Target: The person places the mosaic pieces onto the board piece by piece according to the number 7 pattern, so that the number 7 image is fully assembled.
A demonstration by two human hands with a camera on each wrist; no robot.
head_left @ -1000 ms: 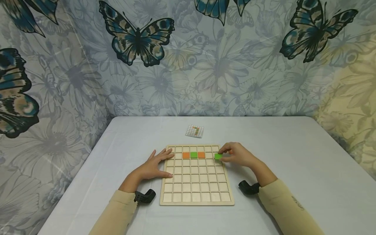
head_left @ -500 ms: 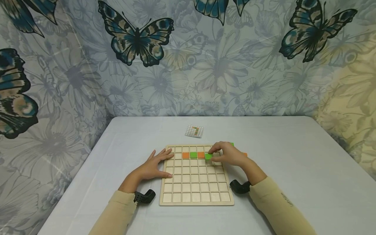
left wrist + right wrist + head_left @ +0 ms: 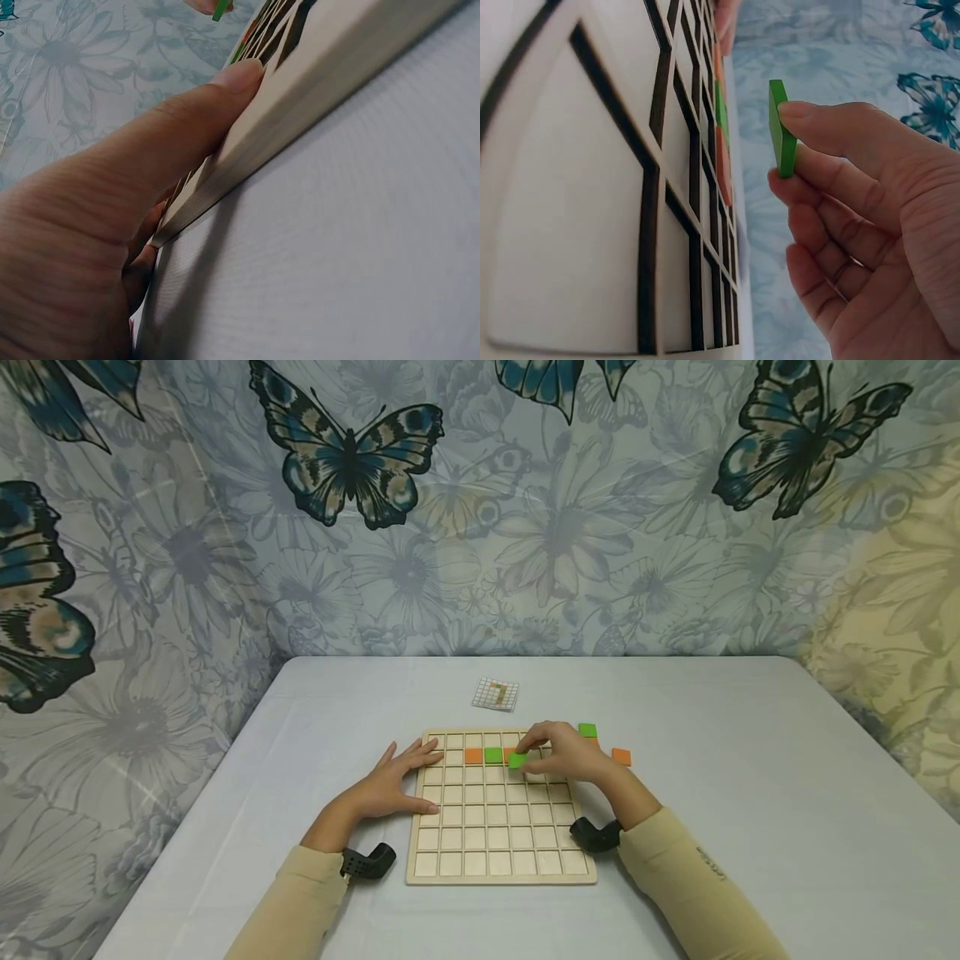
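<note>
right hand (image 3: 572, 754), pinching green tile (image 3: 781, 142), has shifted leftward; left hand (image 3: 384, 787) stays spread.

The person's left hand (image 3: 382, 791) spreads toward two o'clock (thumb (image 3: 420, 807) nearer three); the right hand (image 3: 572, 752), pinching, points toward ten.

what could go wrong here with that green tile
The right hand pinches the green tile near its edges, apart from the board; it might slip and land crooked across the grid ridges.

In the head view the held tile overlaps the seated orange tile, so lowering it there could knock that one askew.

A loose green tile and a loose orange tile lie close by that hand, which might brush them when pulling back.
</note>
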